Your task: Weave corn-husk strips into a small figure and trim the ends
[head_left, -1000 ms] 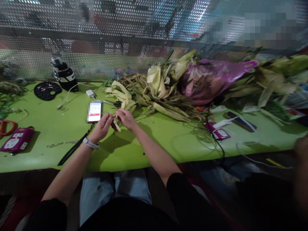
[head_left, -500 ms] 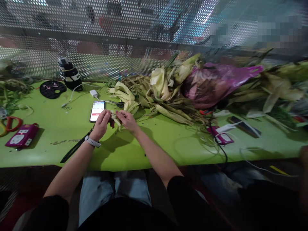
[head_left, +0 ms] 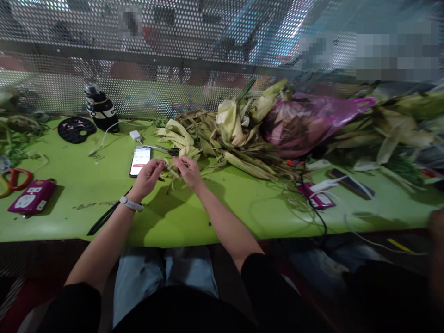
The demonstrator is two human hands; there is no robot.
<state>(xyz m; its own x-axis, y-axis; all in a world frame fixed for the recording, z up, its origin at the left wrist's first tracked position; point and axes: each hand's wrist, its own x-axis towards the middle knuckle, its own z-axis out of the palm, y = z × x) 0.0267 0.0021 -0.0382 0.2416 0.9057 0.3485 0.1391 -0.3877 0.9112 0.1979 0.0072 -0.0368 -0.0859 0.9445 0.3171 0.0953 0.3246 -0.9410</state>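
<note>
Between my hands, just above the green tabletop, is a small pale bundle of corn husk strips [head_left: 172, 171]. My left hand [head_left: 149, 175], with a light band at its wrist, is closed in a pinch at the bundle's left side; a small dark red bit shows under its fingers. On the other side my right hand [head_left: 189, 172] pinches the husk strips with thumb and fingers, and its fingertips partly hide them. Right behind my left hand lies a lit phone [head_left: 141, 159]. Pale folded husks [head_left: 175, 132] and dark-handled scissors [head_left: 171, 151] lie beyond my hands.
A heap of dry corn husks [head_left: 239, 159] and a pink plastic bag [head_left: 298, 125] fill the back right. To the left stand a black bottle [head_left: 100, 108] and a purple power adapter [head_left: 33, 198]. Cables and another phone [head_left: 350, 183] lie at right, beside a person.
My hands have moved slightly apart, the right one shifting a little to the right. The dark red bit under my left hand shows less than before.
</note>
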